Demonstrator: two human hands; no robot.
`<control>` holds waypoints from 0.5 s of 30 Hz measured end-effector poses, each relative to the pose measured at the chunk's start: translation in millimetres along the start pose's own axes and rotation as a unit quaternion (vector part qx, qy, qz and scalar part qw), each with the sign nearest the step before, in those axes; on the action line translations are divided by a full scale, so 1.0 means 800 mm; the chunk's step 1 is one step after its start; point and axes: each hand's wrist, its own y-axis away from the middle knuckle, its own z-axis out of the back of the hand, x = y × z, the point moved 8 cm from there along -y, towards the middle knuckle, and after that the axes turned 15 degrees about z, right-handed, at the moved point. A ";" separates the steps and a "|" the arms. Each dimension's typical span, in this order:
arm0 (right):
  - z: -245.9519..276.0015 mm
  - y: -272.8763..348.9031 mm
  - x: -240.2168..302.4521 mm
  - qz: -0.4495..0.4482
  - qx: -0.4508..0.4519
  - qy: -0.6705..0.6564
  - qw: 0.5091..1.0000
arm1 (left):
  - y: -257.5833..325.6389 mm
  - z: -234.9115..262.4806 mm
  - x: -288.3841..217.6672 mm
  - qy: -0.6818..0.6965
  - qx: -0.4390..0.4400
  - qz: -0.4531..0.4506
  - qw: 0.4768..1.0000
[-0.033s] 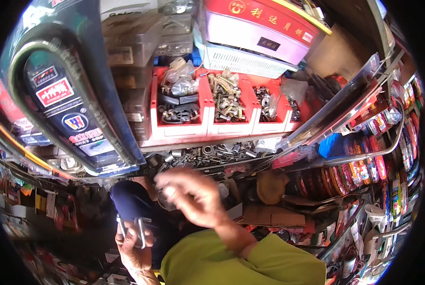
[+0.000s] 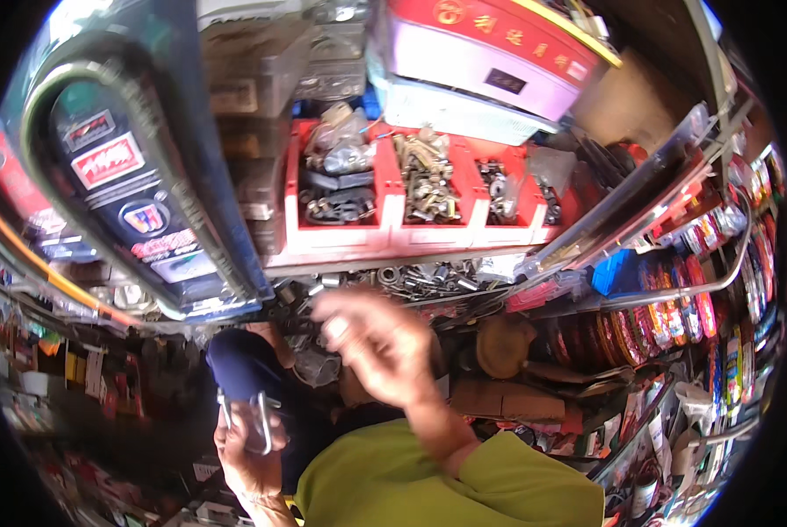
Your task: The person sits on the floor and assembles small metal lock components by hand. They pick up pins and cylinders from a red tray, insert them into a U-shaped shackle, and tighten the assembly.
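Observation:
At the lower left, my left hand (image 2: 248, 457) is closed round a silvery bent metal piece (image 2: 266, 426) with curved arms; its exact kind I cannot make out. Both it and the hand are somewhat blurred. My right hand (image 2: 380, 342) hangs in mid-air just in front of the lower shelf, fingers bent forward and smeared by motion. Whether anything is in its fingers does not show. Beyond its fingertips, loose small metal parts (image 2: 411, 279), such as rings and short cylinders, lie along that shelf. My knee in dark blue cloth (image 2: 239, 364) is between the hands.
Red open bins (image 2: 340, 239) of bolts, fittings and black parts stand on the shelf above. Boxes in red and lilac (image 2: 455, 53) are stacked behind them. A large dark U-shaped lock in packaging (image 2: 138, 176) is at the left. Colourful rolled goods (image 2: 666, 299) hang at the right.
The right hand sits slightly further right and is still blurred. The whole view has shifted a little. The left hand keeps hold of the bent metal piece.

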 end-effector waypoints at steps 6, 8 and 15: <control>0.141 -0.092 -0.009 0.142 -0.107 0.386 0.905 | -0.009 -0.011 0.005 0.006 0.057 0.070 0.996; 0.161 -0.111 -0.018 0.133 -0.067 0.483 0.863 | -0.009 -0.007 0.008 -0.011 0.062 0.068 0.996; 0.053 -0.054 0.005 0.026 -0.074 0.255 0.964 | -0.006 -0.005 0.005 -0.027 0.079 0.064 0.994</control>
